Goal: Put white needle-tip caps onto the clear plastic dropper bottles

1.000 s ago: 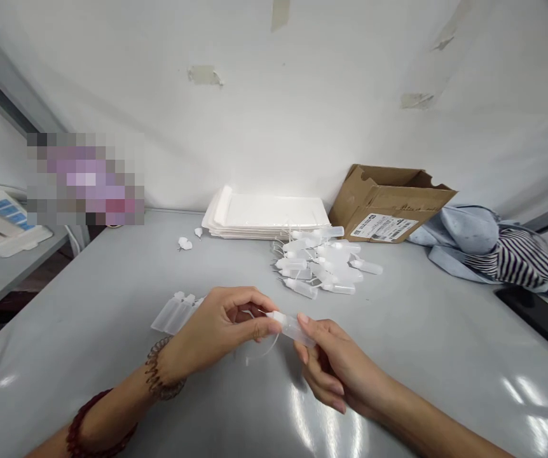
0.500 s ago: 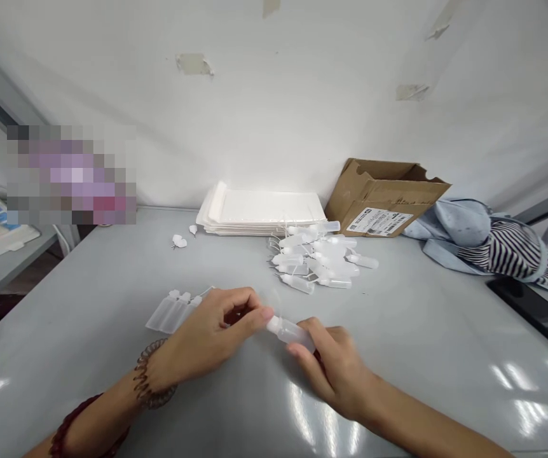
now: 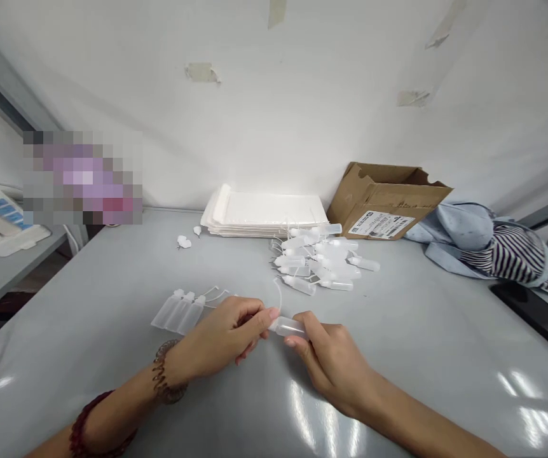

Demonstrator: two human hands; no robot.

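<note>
Grip on plastic bottle (image 3: 287, 327): left hand (image 3: 219, 334), right hand (image 3: 331, 362); loose bottles (image 3: 316, 264) beyond

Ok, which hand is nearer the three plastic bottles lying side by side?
Left. The left hand is just to the right of the three plastic bottles, close to them. The right hand is farther right, beyond the left hand, holding a single plastic bottle.

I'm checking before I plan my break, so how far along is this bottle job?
Three plastic bottles lie side by side near the left hand, apparently done. One bottle is in hand, gripped by the right hand, its tip at the left hand. The loose pile of bottles looks left, and that seems most of them.
</note>
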